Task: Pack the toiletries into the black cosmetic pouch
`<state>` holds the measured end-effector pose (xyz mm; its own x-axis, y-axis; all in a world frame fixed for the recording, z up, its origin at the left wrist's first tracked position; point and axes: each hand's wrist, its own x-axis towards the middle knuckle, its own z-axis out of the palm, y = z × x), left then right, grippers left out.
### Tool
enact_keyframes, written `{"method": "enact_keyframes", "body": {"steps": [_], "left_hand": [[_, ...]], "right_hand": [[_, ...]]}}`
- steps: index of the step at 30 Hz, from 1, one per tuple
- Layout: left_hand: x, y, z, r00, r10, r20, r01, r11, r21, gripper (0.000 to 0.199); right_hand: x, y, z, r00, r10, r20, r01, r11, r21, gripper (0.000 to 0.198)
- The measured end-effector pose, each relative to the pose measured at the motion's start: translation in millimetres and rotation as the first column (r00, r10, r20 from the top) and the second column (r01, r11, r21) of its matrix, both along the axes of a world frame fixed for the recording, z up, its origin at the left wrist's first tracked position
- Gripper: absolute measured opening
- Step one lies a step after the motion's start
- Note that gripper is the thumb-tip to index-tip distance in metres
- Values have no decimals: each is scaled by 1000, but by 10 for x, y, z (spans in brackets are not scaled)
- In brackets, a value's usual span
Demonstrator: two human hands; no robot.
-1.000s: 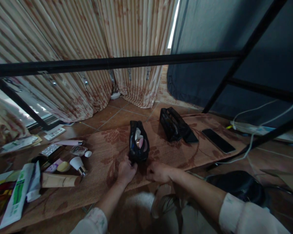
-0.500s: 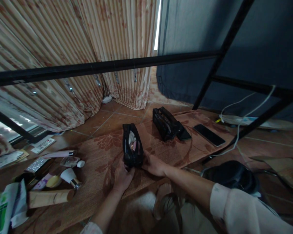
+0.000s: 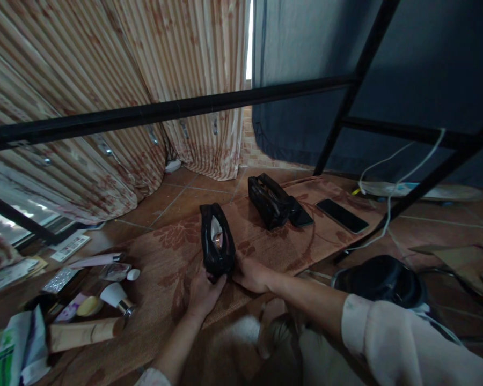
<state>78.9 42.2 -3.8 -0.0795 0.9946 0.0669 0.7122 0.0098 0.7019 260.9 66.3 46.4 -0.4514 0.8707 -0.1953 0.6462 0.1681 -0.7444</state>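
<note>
**Two hands on one black pouch**

Two hands meet at the near end of the black pouch (image 3: 217, 241), which lies on the patterned mat (image 3: 265, 252) just below the middle of my view, its top gaping so pale items show inside. My left hand (image 3: 203, 292) sits at the pouch's 6 o'clock, fingers pressed against its near end; whether they pinch the fabric I cannot tell. My right hand (image 3: 251, 274) lies at about 4 o'clock of the pouch, touching its near right corner — its grip is hidden from me too.

At the pouch's 1 o'clock, apart from it, stands a second black pouch (image 3: 268, 201), and further toward 2 o'clock a dark phone (image 3: 342, 215) lies flat on the mat. Out at 9 o'clock a clutter of tubes and small cosmetics (image 3: 104, 292) is spread — well apart from both hands. A black metal bar (image 3: 165, 111) crosses the upper view.
</note>
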Motion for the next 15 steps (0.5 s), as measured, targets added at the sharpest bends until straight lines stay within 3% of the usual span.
{"method": "enact_keyframes", "body": {"steps": [6, 10, 15], "left_hand": [[6, 16, 23, 1000, 25, 17, -25, 1000, -3, 33], [6, 25, 26, 998, 55, 7, -54, 998, -24, 26], [-8, 41, -18, 999, 48, -10, -49, 998, -49, 21]], "right_hand": [[-9, 2, 31, 994, 16, 112, -13, 1000, -23, 74], [41, 26, 35, 994, 21, 110, -13, 997, -77, 78], [52, 31, 28, 995, 14, 98, -10, 999, -41, 70]]}}
